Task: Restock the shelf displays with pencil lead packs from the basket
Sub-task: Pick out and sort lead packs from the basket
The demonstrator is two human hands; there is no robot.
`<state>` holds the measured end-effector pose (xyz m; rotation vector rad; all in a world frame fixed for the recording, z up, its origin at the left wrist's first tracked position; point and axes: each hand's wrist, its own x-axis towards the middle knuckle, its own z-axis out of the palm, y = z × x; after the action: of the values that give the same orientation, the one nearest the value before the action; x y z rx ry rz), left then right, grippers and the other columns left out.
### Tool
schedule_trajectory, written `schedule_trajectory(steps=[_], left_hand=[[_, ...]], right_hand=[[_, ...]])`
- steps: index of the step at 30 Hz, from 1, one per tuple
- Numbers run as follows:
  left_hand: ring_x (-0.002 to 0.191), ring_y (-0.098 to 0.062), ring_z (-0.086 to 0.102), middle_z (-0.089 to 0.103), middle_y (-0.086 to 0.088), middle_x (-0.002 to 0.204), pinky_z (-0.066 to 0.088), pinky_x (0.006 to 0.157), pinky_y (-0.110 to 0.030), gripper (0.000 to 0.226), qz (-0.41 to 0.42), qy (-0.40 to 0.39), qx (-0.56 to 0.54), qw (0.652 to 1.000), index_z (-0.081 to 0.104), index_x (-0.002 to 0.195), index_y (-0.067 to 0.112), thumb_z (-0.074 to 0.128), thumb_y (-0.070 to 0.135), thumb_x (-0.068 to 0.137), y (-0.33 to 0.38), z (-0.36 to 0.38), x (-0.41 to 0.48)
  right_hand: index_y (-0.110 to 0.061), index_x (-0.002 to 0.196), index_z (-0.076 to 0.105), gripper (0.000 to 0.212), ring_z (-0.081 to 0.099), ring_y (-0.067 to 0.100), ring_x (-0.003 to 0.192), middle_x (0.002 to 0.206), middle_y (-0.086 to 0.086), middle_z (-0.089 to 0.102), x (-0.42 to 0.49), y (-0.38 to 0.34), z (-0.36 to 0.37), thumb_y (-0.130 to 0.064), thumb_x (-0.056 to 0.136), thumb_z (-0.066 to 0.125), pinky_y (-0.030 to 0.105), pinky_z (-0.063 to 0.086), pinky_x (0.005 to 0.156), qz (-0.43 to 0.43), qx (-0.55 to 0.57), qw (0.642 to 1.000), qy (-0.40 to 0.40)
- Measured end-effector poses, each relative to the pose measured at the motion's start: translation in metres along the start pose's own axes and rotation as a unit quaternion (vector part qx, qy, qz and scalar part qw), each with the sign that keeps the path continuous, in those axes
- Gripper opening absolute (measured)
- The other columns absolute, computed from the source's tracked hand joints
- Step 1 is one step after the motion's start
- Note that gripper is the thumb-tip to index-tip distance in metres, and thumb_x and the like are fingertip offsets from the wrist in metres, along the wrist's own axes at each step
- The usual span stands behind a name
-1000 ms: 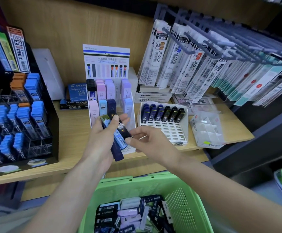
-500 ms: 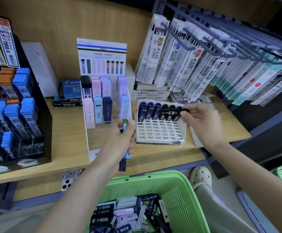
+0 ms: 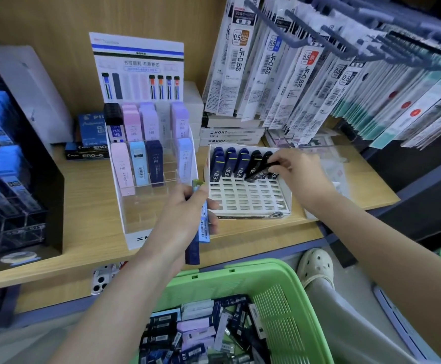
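Note:
My right hand (image 3: 302,177) pinches a black lead pack (image 3: 260,172) and holds it slanted over the back row of the white slotted display tray (image 3: 248,199), beside the dark blue and black packs standing there. My left hand (image 3: 182,222) grips a small bunch of lead packs (image 3: 201,227), blue and dark navy, in front of the clear tiered display (image 3: 148,164) of pastel packs. The green basket (image 3: 279,292) sits below the shelf edge with several mixed packs inside.
A black display of blue lead packs (image 3: 6,164) stands at the left. Hanging refill packets (image 3: 306,67) fill pegs at upper right. Pilot boxes (image 3: 90,143) and MONO boxes (image 3: 229,135) sit at the back. A phone (image 3: 103,279) lies under the shelf; a foot in a clog (image 3: 316,266) stands beside the basket.
My right hand took a black pack from the bunch in my left hand, carried it right to the white tray and lowered it toward the back row. My left hand stayed put.

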<state>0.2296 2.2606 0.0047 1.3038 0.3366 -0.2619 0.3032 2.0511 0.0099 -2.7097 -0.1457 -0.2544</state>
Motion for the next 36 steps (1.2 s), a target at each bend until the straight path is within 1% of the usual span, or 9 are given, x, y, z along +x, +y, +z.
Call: schedule_trajectory(steps=[6,12,17,20,23,26,29,32,36], left_hand=[[0.039,-0.007,0.05,0.06,-0.003,0.073,0.047,0.042,-0.021,0.01,-0.001,0.004,0.007,1.0,0.05,0.094,0.012,0.047,0.02,0.099,-0.001,0.002,0.002],[0.04,-0.008,0.05,0.06,-0.003,0.071,0.048,0.042,-0.022,0.011,-0.005,0.001,0.005,1.0,0.05,0.099,0.01,0.047,0.02,0.099,-0.002,0.003,0.002],[0.041,-0.008,0.052,0.06,-0.003,0.073,0.049,0.043,-0.022,0.01,-0.003,-0.001,0.009,1.0,0.051,0.097,0.012,0.046,0.021,0.099,-0.003,0.002,0.002],[0.042,-0.009,0.058,0.061,-0.005,0.078,0.056,0.052,-0.029,0.011,-0.009,-0.003,0.002,1.0,0.051,0.095,0.014,0.044,0.022,0.1,-0.003,0.002,0.003],[0.051,-0.016,0.066,0.065,-0.008,0.07,0.057,0.071,-0.04,0.013,-0.023,-0.003,-0.019,1.0,0.051,0.091,0.016,0.043,0.022,0.1,-0.003,0.001,0.004],[0.063,-0.023,0.067,0.06,-0.019,0.088,0.059,0.059,-0.03,0.011,-0.028,0.005,-0.043,0.999,0.053,0.092,0.014,0.045,0.019,0.099,-0.003,0.0,0.005],[0.057,-0.013,0.067,0.054,-0.017,0.104,0.06,0.063,-0.03,0.016,-0.02,0.008,-0.063,0.998,0.055,0.106,0.008,0.047,0.018,0.097,-0.005,-0.001,0.007],[0.064,-0.016,0.069,0.057,-0.015,0.104,0.059,0.06,-0.026,0.022,-0.019,0.003,-0.079,0.997,0.056,0.114,0.005,0.051,0.016,0.095,-0.004,-0.002,0.006],[0.068,-0.015,0.069,0.063,-0.008,0.088,0.058,0.058,-0.022,0.011,-0.001,-0.024,-0.044,0.999,0.062,0.101,0.01,0.054,0.014,0.094,-0.003,0.0,0.001]], right_hand=[[-0.007,0.101,0.068,0.015,0.058,0.028,0.084,0.097,0.011,0.064,0.011,0.001,-0.004,-0.007,0.09,0.058,0.041,0.048,0.077,-0.044,-0.055,0.996,-0.048],[-0.008,0.113,0.064,0.022,0.058,0.029,0.099,0.112,0.011,0.059,0.021,-0.007,-0.001,-0.008,0.093,0.054,0.042,0.048,0.084,-0.074,-0.12,0.986,-0.085],[-0.009,0.113,0.063,0.027,0.051,0.01,0.087,0.112,0.008,0.052,0.02,-0.008,0.009,0.003,0.092,0.053,0.04,0.05,0.078,-0.088,-0.122,0.986,-0.077],[-0.009,0.115,0.064,0.027,0.057,0.024,0.094,0.111,0.01,0.054,0.021,-0.006,0.011,0.001,0.092,0.054,0.039,0.048,0.08,-0.077,-0.119,0.986,-0.082],[-0.006,0.115,0.062,0.024,0.057,0.027,0.099,0.111,0.011,0.057,0.02,-0.006,0.011,-0.005,0.092,0.056,0.04,0.047,0.084,-0.057,-0.082,0.992,-0.075],[-0.007,0.118,0.055,0.026,0.058,0.024,0.105,0.116,0.009,0.058,0.013,-0.008,0.011,-0.007,0.092,0.056,0.043,0.049,0.086,-0.026,-0.046,0.997,-0.062],[-0.012,0.121,0.05,0.026,0.056,0.023,0.102,0.119,0.005,0.051,-0.001,-0.015,0.013,-0.013,0.095,0.051,0.043,0.049,0.081,-0.024,-0.06,0.998,-0.01],[-0.013,0.116,0.054,0.021,0.052,0.008,0.086,0.106,-0.003,0.05,-0.026,-0.035,0.017,-0.018,0.096,0.05,0.027,0.046,0.077,-0.028,0.058,0.997,0.032],[-0.016,0.107,0.061,0.017,0.051,-0.001,0.077,0.094,-0.01,0.055,-0.05,-0.068,0.023,-0.023,0.096,0.05,0.011,0.042,0.069,-0.006,0.206,0.976,-0.073]])
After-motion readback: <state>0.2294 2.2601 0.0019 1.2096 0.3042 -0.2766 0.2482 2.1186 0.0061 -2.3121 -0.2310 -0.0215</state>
